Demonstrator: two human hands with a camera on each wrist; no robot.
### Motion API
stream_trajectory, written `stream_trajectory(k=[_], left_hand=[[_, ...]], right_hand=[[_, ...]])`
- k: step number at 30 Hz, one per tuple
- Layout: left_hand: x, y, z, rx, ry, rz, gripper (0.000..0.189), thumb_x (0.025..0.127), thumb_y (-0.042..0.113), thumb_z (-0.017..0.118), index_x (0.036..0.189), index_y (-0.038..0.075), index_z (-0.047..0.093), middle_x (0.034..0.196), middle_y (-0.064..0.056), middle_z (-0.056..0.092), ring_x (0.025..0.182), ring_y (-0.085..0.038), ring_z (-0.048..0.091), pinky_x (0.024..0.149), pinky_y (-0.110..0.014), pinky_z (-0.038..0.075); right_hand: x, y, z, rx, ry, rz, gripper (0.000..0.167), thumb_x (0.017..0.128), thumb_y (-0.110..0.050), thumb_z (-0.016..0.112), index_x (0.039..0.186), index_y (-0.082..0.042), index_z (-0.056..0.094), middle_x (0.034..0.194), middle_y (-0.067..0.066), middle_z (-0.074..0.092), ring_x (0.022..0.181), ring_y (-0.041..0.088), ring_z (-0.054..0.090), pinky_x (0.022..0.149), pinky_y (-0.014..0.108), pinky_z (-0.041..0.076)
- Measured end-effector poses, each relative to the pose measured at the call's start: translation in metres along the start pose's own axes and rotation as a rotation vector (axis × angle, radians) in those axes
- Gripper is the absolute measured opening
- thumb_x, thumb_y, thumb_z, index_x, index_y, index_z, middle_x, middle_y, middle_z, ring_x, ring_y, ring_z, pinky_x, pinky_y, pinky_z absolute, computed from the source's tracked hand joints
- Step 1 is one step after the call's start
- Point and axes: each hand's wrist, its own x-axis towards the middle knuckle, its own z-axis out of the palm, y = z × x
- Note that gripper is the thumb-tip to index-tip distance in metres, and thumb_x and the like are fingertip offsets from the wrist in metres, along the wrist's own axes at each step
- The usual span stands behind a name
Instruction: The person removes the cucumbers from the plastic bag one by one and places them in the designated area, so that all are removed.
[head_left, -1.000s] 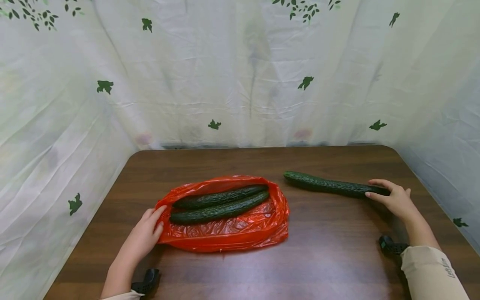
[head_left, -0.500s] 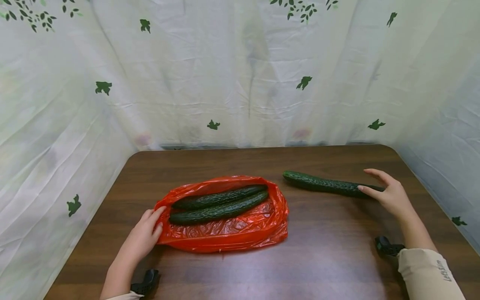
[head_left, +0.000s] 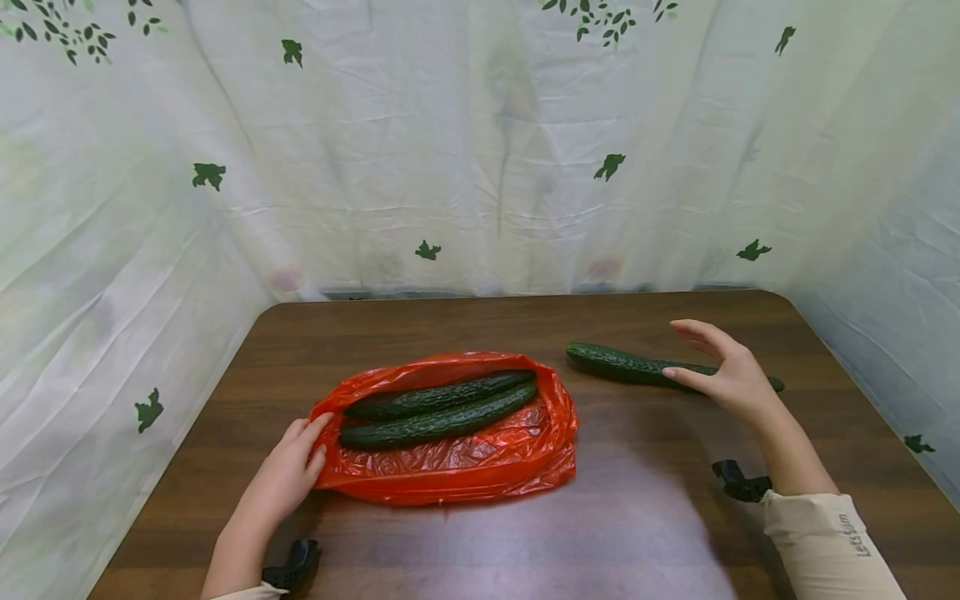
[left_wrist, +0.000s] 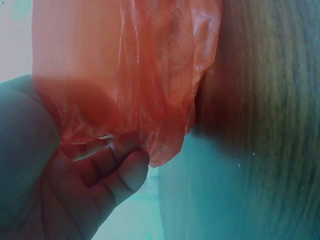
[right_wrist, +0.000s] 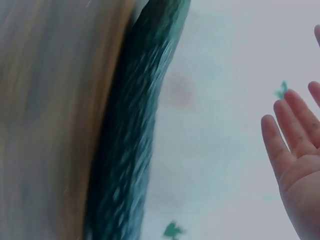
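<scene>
Gripping bag (head_left: 480, 479) at left end: L hand (head_left: 281, 462), fingers clamped on it. R hand (head_left: 731, 375): fingers/thumb apart, by loose cuke (head_left: 618, 363) on table (head_left: 637, 508), R of bag; 2 cukes (head_left: 442, 423) inside. Poss. risks: bag tears if L pulls hard; loose cuke rolls if knocked.

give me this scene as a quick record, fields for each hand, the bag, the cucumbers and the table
Left hand: pinches the left edge of the red bag
Right hand: by the loose cucumber, not gripping it
Red bag: mouth open, holding two cucumbers side by side
Loose cucumber: outside, right of the bag
Table: brown, wood-grained
</scene>
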Motion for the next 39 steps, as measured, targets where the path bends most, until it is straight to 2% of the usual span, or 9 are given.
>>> stream_trajectory(k=[6,11,13,19,22,27,30,32,39], left_hand=[[0.000,0.000,0.000,0.000,0.004,0.001,0.046,0.083,0.002,0.054,0.127,-0.007,0.043,0.105,-0.020,0.047,0.089,-0.033,0.053,0.079,-0.055,0.043],[0.001,0.000,0.000,0.002,0.000,-0.001,0.046,0.083,0.002,0.053,0.127,-0.007,0.043,0.105,-0.020,0.047,0.089,-0.032,0.053,0.079,-0.055,0.043],[0.001,0.000,0.000,0.004,0.001,-0.001,0.046,0.083,0.002,0.053,0.127,-0.006,0.043,0.105,-0.020,0.047,0.089,-0.032,0.053,0.079,-0.055,0.043],[0.000,0.001,0.000,0.007,0.010,0.000,0.046,0.083,0.001,0.055,0.127,-0.006,0.044,0.106,-0.020,0.047,0.089,-0.032,0.053,0.079,-0.055,0.043],[-0.001,0.001,0.000,0.006,0.011,0.003,0.046,0.082,0.000,0.055,0.126,-0.006,0.044,0.106,-0.020,0.047,0.089,-0.032,0.053,0.079,-0.055,0.043],[-0.001,0.001,0.000,0.005,0.006,-0.003,0.045,0.083,0.001,0.054,0.126,-0.006,0.044,0.106,-0.020,0.047,0.090,-0.033,0.053,0.079,-0.055,0.043],[-0.001,0.000,0.000,0.003,0.003,-0.007,0.045,0.083,0.002,0.054,0.127,-0.006,0.044,0.106,-0.020,0.047,0.090,-0.033,0.053,0.079,-0.055,0.043],[-0.001,0.000,0.000,0.003,0.000,-0.010,0.045,0.084,0.003,0.053,0.127,-0.006,0.043,0.106,-0.020,0.047,0.090,-0.033,0.052,0.080,-0.055,0.043],[-0.001,0.000,0.000,-0.001,0.010,-0.001,0.045,0.083,0.001,0.055,0.126,-0.006,0.044,0.104,-0.020,0.047,0.088,-0.032,0.052,0.079,-0.055,0.043]], right_hand=[[0.008,-0.040,0.023,0.034,-0.046,-0.128,0.062,0.072,-0.003,0.073,0.128,-0.002,0.045,0.126,0.014,0.047,0.114,0.032,0.042,0.091,0.050,0.034],[0.021,-0.038,0.049,0.062,-0.093,-0.222,0.062,0.071,-0.004,0.074,0.127,-0.003,0.047,0.124,0.010,0.050,0.112,0.028,0.046,0.092,0.048,0.037],[0.025,-0.040,0.058,0.085,-0.123,-0.263,0.062,0.070,-0.003,0.074,0.126,-0.001,0.047,0.123,0.013,0.050,0.112,0.030,0.046,0.092,0.050,0.037],[0.029,-0.074,0.081,0.127,-0.229,-0.315,0.059,0.070,0.001,0.073,0.122,0.008,0.047,0.121,0.022,0.049,0.111,0.035,0.046,0.091,0.049,0.037],[0.032,-0.080,0.093,0.145,-0.285,-0.305,0.057,0.071,0.000,0.072,0.122,0.007,0.047,0.122,0.022,0.049,0.112,0.035,0.046,0.092,0.047,0.037],[0.044,-0.058,0.122,0.164,-0.357,-0.271,0.058,0.075,-0.014,0.073,0.126,-0.001,0.048,0.124,0.013,0.050,0.114,0.029,0.046,0.094,0.047,0.037],[0.051,-0.039,0.138,0.146,-0.374,-0.264,0.058,0.075,-0.022,0.073,0.126,-0.009,0.049,0.124,0.004,0.051,0.114,0.021,0.046,0.095,0.042,0.037],[0.053,-0.036,0.144,0.129,-0.387,-0.269,0.057,0.075,-0.023,0.073,0.125,-0.010,0.050,0.123,0.003,0.052,0.114,0.017,0.046,0.095,0.038,0.037],[0.058,-0.030,0.160,0.125,-0.437,-0.276,0.055,0.076,-0.020,0.071,0.124,-0.003,0.050,0.123,0.010,0.052,0.112,0.019,0.047,0.094,0.038,0.039]])
